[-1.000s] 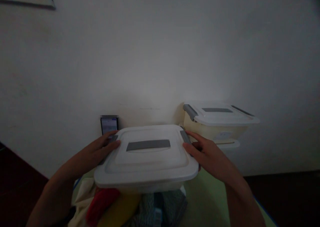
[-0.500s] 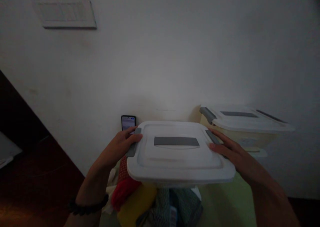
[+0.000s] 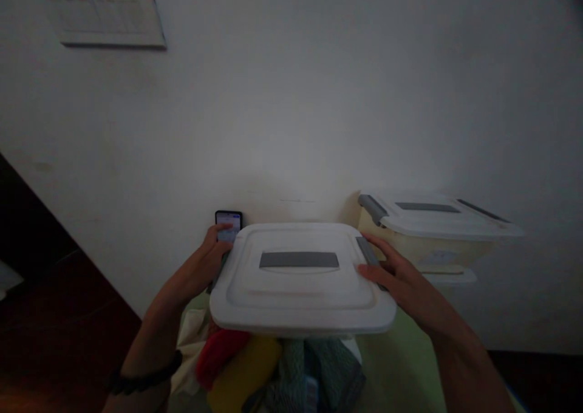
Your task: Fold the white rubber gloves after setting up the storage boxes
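Observation:
A white plastic storage box [image 3: 298,291] with a grey strip on its lid sits in front of me, low in the head view. My left hand [image 3: 207,261] curls over the box's left edge at the grey latch. My right hand [image 3: 401,276] lies on the right edge with its fingers over the other grey latch. Both hands press against the box's sides. A dark bracelet [image 3: 141,373] is on my left wrist.
A second white-lidded box [image 3: 432,231] stands to the right against the white wall. A phone [image 3: 228,221] with a lit screen leans on the wall behind my left hand. Red, yellow and grey cloths [image 3: 273,370] lie below the box on a pale green surface [image 3: 401,370].
The view has swung from side to side, ending a little left of a second ago. My left hand has slid from the lid's top to its left edge. The box stays between both hands.

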### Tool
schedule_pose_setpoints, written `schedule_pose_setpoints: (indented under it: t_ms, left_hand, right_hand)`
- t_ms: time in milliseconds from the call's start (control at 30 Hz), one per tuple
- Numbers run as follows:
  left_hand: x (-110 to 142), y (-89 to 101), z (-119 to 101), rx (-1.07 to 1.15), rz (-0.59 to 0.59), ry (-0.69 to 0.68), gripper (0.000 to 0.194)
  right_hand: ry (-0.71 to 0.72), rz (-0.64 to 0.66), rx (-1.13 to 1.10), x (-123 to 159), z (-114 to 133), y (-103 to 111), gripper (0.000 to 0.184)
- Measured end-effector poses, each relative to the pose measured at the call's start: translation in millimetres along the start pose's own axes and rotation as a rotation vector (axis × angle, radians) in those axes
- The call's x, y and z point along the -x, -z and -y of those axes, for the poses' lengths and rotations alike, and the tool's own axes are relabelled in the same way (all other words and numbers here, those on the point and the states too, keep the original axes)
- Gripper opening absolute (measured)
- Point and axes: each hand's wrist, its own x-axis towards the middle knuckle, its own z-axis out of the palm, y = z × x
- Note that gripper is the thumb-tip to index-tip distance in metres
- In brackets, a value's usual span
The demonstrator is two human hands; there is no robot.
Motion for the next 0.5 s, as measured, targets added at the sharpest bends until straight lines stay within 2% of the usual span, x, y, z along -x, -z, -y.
schedule_pose_setpoints:
  t_ms: [67, 233, 333, 400, 500]
  left_hand:
    - [2, -2.4, -5, 0.014, -0.015, 0.013, 0.042]
    - [4, -2.3, -13, 0.112, 0.100, -0.031, 0.040]
    - [3, 2.6, -11, -0.009, 0.014, -0.130, 0.041]
    - [3, 6.2, -10, -0.091, -0.064, -0.132, 0.044]
    - [4, 9.5, -11, -0.085, -0.032, -0.073, 0.051]
  right_hand:
    - [0.009, 0.005, -0.038, 1, 1, 0, 0.075]
    - [0.028, -0.027, -0.097, 3, 1, 7, 0.073]
    - [0.043, -0.044, -0.091, 3, 0, 8, 0.073]
    - [0.050, -0.028, -0.095, 3, 0, 5, 0.073]
    - [0.054, 0.010, -0.087, 2, 1, 0, 0.071]
